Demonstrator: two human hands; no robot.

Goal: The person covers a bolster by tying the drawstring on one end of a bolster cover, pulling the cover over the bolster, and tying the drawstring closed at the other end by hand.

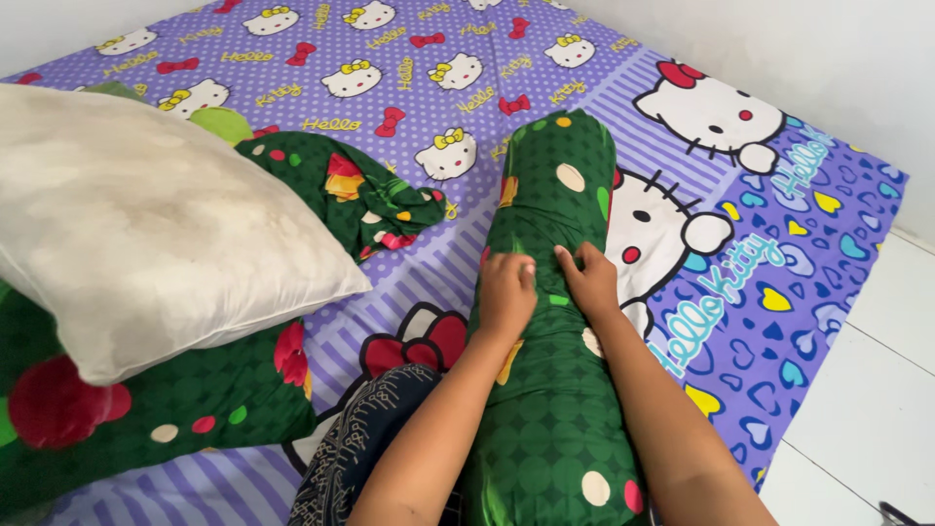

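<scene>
Your left hand [506, 290] and right hand [587, 278] sit side by side, pinching green cover on one bolster [550, 390] running 6 to 12 o'clock | 9 o'clock: one bare white pillow [146, 224] atop one green-covered pillow [146, 409] | 11 o'clock: one crumpled green cover [351, 190] | purple mattress sheet [779, 321] beneath.

You have no packages, labels, signs or screens before you in this view.
</scene>
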